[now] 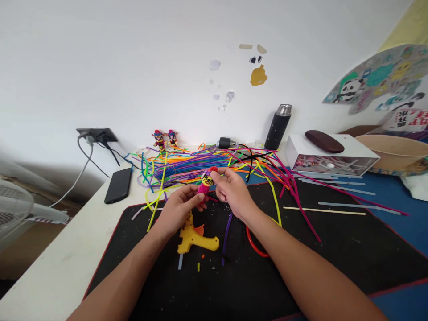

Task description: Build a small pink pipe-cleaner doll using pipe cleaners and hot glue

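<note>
A small pipe-cleaner figure (205,183) with a yellow face, pink body and red top is held up over the black mat (334,258). My left hand (179,209) is closed round its pink body from below. My right hand (232,189) pinches the figure's head and red top with thumb and fingers. A yellow glue gun (194,238) lies on the mat just under my left hand. A loose purple pipe cleaner (227,232) and a red loop (254,243) lie beneath my right wrist.
A heap of coloured pipe cleaners (200,165) spreads behind my hands. Two finished figures (165,139) stand by the wall. A black phone (118,185) lies left, a fan (20,209) farther left. A black flask (277,127), white box (331,156) and glue sticks (344,207) sit right.
</note>
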The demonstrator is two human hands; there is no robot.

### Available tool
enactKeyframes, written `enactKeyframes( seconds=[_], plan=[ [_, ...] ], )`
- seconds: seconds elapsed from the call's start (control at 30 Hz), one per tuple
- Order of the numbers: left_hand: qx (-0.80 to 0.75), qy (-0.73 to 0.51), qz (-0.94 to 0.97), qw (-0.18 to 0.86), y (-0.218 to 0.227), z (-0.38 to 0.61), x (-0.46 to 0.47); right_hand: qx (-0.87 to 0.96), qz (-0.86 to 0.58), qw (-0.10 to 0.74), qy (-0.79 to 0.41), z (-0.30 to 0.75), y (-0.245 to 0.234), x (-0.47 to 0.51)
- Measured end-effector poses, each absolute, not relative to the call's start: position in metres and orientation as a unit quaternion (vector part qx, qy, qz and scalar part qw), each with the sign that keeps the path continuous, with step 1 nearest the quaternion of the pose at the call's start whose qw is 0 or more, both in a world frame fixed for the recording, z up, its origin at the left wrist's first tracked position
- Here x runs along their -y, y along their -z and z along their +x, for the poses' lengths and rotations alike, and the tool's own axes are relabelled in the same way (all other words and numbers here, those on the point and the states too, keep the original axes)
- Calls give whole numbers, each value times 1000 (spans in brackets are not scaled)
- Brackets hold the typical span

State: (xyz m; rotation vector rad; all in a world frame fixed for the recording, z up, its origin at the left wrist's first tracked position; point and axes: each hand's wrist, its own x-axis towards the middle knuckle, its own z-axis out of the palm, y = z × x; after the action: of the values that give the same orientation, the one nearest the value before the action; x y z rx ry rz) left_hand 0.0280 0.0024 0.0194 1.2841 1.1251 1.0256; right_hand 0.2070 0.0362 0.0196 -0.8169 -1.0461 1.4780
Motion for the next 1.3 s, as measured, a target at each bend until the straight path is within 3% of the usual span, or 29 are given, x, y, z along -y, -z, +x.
enactKeyframes(
  seconds=[1.3],
  plan=[
    [-481,-452,546,515,-20,29,0,472,-334,508,-638,212,-21,-40]
  ],
)
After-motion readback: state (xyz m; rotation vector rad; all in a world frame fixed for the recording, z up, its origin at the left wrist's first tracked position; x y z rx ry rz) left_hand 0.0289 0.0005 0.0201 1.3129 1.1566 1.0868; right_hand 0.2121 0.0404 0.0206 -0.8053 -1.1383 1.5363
